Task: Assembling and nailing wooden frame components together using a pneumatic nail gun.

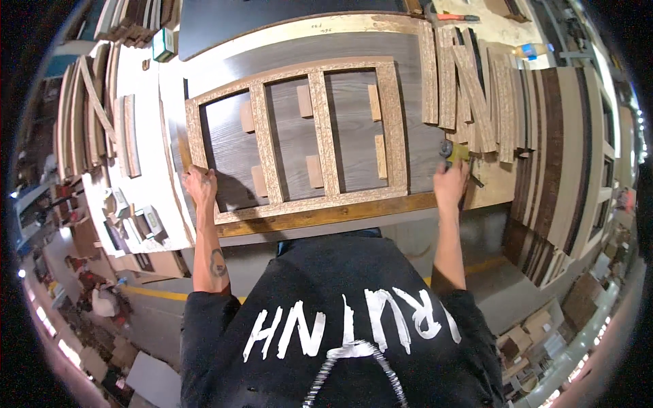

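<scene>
A ladder-like chipboard frame [329, 136] with three openings lies on a grey wood-grain panel [415, 146]. My left hand [200, 185] is closed on the frame's left rail near its lower corner, fingers curled at the edge. To the right of the frame, my right hand [451, 180] grips a yellow-and-dark tool [460, 152] whose exact kind I cannot make out. Small wood blocks, such as one pale block [381, 156] by the right rail, sit against the rails inside the openings.
Loose chipboard strips [476, 95] lie at the far right, near an orange-handled tool [457, 18] and a bottle [534, 50]. More strips [92, 115] are stacked at the left. A green-and-white box [163, 45] stands far left. A wooden edge [326, 215] runs along the front.
</scene>
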A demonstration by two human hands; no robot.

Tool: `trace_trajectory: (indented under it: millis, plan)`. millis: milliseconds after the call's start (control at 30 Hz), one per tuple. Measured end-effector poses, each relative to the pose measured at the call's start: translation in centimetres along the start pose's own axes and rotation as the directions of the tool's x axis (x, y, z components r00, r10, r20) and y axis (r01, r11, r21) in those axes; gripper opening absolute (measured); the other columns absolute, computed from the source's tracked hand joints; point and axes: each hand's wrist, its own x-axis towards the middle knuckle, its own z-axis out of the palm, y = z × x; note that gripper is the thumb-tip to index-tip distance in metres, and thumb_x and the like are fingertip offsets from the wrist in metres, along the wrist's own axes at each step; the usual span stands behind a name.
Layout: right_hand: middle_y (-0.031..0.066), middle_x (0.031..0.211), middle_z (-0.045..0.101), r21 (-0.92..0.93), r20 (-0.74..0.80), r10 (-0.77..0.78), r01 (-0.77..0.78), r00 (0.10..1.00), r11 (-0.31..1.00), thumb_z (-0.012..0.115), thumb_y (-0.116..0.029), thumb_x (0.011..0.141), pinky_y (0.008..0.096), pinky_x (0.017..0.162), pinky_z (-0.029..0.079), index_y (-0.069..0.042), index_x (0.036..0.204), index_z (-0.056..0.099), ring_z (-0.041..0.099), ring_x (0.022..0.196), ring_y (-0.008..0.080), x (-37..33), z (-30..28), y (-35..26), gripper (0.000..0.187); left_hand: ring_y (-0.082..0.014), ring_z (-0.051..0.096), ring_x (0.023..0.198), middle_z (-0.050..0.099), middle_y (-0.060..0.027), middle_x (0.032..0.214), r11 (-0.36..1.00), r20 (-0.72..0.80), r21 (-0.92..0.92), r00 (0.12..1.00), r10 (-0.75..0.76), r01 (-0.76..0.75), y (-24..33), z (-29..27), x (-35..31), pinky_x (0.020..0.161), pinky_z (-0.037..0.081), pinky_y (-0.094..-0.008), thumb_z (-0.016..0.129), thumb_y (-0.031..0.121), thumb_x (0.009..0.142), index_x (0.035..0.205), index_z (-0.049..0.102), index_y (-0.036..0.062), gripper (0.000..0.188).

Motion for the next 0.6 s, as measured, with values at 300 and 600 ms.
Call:
trace_trajectory:
  millis: [300, 600]
  plan:
    - [0.0396, 0.127, 0.051, 0.286, 0.124, -0.303, 0.258, 0.945, 0.923, 0.06, -0.037, 0.093, 0.0503, 0.107, 0.038, 0.012, 0.13, 0.045, 0.041, 0.127, 0.0541, 6.6, 6.5, -9.9, 0.064, -0.0161, 0.052, 0.074, 0.059, -0.0098, 0.09, 0.83, 0.253, -0.377, 0.908, -0.335, 0.411, 3.9, -9.1, 0.1, 0.07, 0.046, -0.032, 0.07, 0.042, 0.087, 0.131, 0.049, -0.0109, 0.072]
    - [0.0191, 0.119, 0.054, 0.715, -0.335, -0.184, 0.377, 0.924, 0.589, 0.061, -0.04, 0.095, 0.0473, 0.098, 0.043, 0.008, 0.121, 0.054, 0.054, 0.111, 0.0346, -1.2, -4.5, -6.3, 0.055, -0.0155, 0.059, 0.073, 0.064, -0.0051, 0.082, -0.064, -0.065, -0.991, 0.837, -0.543, -0.118, 8.1, -21.3, -2.2, 0.079, 0.05, -0.0351, 0.035, 0.06, 0.101, 0.105, 0.064, -0.0005, 0.067]
